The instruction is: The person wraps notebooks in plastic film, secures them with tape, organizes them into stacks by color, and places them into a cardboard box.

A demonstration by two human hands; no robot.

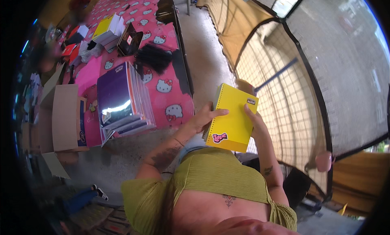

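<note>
Before my body I hold a yellow spiral notebook (233,117), its coil along the left edge and a pink-and-black sticker near the bottom. More page edges show under its left side, so it may be a stack; I cannot tell how many. My left hand (206,118) grips the coil side, thumb on the cover and fingers hidden beneath. My right hand (255,118) holds the opposite edge, its thumb on the cover near a small dark label. To the left, apart from both hands, a stack of purple-covered notebooks (115,91) lies on the table.
The pink cartoon-print table (178,101) stands at left, carrying a yellow-topped stack (107,30), a dark box (129,39) and black bristly strips (153,57). An open cardboard box (65,113) adjoins its near-left end. A mesh-and-tan fabric barrier (280,80) curves along the right.
</note>
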